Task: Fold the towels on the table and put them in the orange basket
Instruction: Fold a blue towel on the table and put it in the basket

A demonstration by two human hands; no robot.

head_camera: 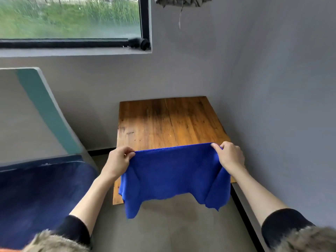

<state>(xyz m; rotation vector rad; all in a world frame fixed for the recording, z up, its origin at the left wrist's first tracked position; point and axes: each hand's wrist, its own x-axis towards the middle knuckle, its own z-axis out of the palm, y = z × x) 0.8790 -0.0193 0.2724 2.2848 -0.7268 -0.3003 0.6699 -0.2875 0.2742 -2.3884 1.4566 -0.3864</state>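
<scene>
Wooden tabletop (163, 120) sits in a grey corner under a window. Blue towel (172, 171) hangs in the air over the near edge, stretched left-right. Left hand (118, 160) and right hand (230, 155) each pinch a top corner, fingers (215, 146) curled on the hem. Long axis runs hand to hand; both equally near. Likely next: lay it flat forward. Orange basket not identifiable.

The blue towel (172, 171) hides the near edge of the wooden surface (163, 122). A grey cloth (181, 1) at 12 o'clock is cut off. An orange bit (7, 250) at 7 o'clock is too small to tell.
</scene>
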